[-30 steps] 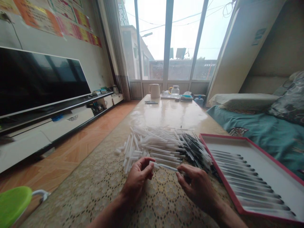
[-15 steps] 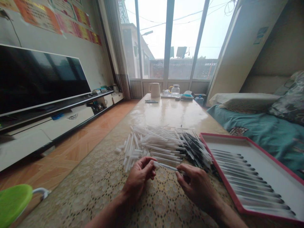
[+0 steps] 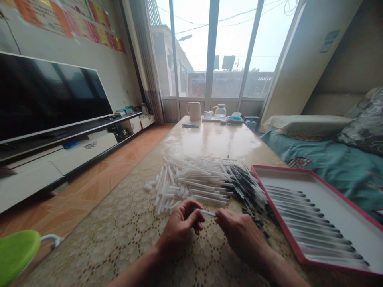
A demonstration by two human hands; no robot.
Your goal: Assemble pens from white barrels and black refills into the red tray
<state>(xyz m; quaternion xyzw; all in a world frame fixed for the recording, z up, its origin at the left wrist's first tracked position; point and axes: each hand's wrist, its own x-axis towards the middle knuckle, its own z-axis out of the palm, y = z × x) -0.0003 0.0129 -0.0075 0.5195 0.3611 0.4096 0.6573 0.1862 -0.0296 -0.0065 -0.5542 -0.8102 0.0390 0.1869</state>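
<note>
My left hand (image 3: 182, 225) is closed on one end of a slim white pen (image 3: 208, 213), pinching it between thumb and fingers. The fingers of my right hand (image 3: 239, 229) wrap the other end, so only the middle of the pen shows. Just beyond both hands lies a heap of white pen barrels (image 3: 206, 187). To its right are dark, thin pen refills (image 3: 243, 183), with small black pieces (image 3: 254, 218) scattered nearer my right hand. A shallow red-edged box (image 3: 295, 247) on the right holds a row of pens (image 3: 314, 225) with dark ends.
The patterned tabletop (image 3: 119, 223) stretches toward the window. At its far end stand a beige jug (image 3: 195, 111), a glass pitcher (image 3: 220, 111) and a tissue pack (image 3: 235, 118). A green stool (image 3: 18, 253) is at lower left; a sofa (image 3: 338, 163) flanks the right side.
My hands have come closer together, and less of the pen shows between them. My right hand has shifted left, uncovering more of the small black pieces.
</note>
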